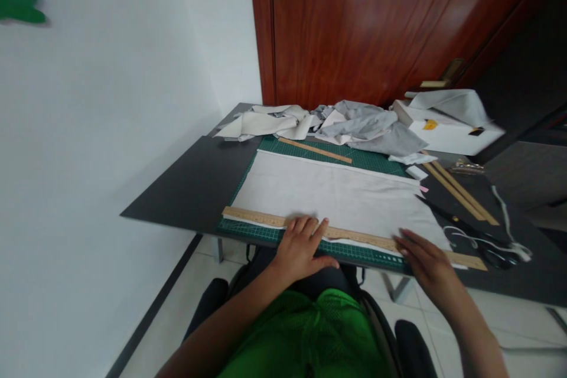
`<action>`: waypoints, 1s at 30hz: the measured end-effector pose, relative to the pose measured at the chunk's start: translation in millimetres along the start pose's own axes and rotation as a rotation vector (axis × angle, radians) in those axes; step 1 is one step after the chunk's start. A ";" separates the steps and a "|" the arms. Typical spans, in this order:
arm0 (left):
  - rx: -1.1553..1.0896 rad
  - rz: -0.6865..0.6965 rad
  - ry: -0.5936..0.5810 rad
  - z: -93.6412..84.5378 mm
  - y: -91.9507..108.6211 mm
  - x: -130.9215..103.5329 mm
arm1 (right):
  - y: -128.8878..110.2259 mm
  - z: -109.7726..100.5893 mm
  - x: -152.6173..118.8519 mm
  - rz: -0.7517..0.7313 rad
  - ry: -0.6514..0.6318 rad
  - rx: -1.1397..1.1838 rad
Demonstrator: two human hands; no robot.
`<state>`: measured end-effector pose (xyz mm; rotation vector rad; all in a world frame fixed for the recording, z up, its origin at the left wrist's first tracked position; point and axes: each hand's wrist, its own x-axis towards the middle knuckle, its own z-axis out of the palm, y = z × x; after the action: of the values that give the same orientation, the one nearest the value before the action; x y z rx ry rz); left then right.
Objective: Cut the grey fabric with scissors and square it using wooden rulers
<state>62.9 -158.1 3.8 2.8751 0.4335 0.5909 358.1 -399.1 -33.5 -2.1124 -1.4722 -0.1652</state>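
1. Partly, the wooden ruler [361, 237] is hiding beneath two hands; it is lying along the near edge of the pale fabric [328, 192], which is showing as a thin strip in front of it.
2. The left hand [303, 251] is resting on the ruler, fingers slightly spread, thumb reaching sideways.
3. The right hand [427, 260] is touching the ruler farther right, fingers extended and narrowly spaced; whether it is pinching or merely pressing, I cannot tell.
4. The fabric is covering most of the green cutting mat [252, 231], whose gridded margins are peeking out.
5. White cord [505, 215] is crossing the black scissors [443, 213], making their handles hard to read.
6. The ruler's right end is projecting beyond the fabric, near those handles, so room there is narrowing.
7. The mat's front is running close to the table edge; leftward, dark tabletop [177, 183] is stretching broadly towards the white wall [110, 100].
8. Crumpled grey cloth [367, 122] and a white box [456, 133] are bounding the far side.
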 end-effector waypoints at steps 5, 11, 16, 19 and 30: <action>0.041 -0.114 0.049 -0.3 -1.3 -13.9 | 19.9 -7.0 -10.1 -0.004 -0.016 -0.015; 0.054 -0.085 0.078 -1.9 0.1 -20.9 | 27.2 -9.2 -9.8 -0.047 -0.017 -0.076; 0.063 -0.180 0.033 -8.1 10.9 -11.2 | 25.5 -14.5 -4.8 -0.029 -0.022 -0.073; 0.040 -0.201 0.022 -13.3 11.4 -6.1 | 29.1 -17.5 -4.4 -0.014 -0.065 -0.071; 0.021 -0.304 0.061 -24.9 -19.5 0.5 | 23.7 -19.1 10.6 0.021 -0.108 -0.053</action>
<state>48.4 -136.8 22.2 2.7365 0.8708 0.6215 387.4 -405.7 -22.0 -2.2090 -1.5221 -0.0837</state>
